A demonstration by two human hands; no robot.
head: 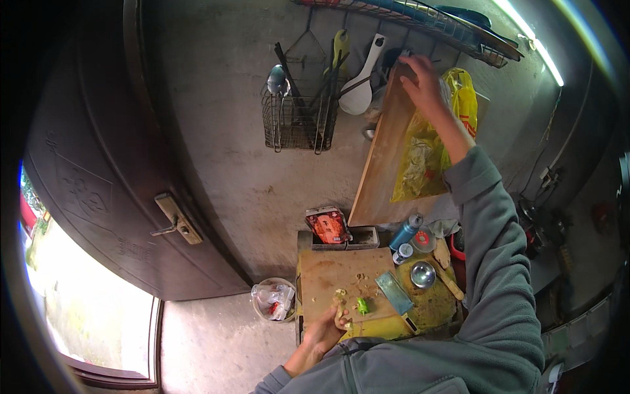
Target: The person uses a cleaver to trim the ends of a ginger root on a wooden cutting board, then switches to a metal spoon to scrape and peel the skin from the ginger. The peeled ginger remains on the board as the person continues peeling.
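My left hand (322, 331) is closed around a knobbly piece of ginger (339, 315) at the near edge of the wooden cutting board (327, 268). Small ginger scraps (362, 277) lie on that board, with a green pepper (362, 306) beside the ginger. A cleaver (395, 292) rests at the board's right side. Raised high against the wall, my right hand (424, 83) is at the upper edge of a hanging wooden board (379, 162), close to the hooks under the wire shelf. Its fingertips partly hide what is there, so I cannot tell whether they grip anything.
Right of the cutting board are a metal bowl (423, 274), a blue bottle (406, 231) and a small jar (403, 253). A wire utensil basket (299, 123) and yellow bags (418, 162) hang on the wall. A lined bin (273, 300) stands left, near the door (113, 172).
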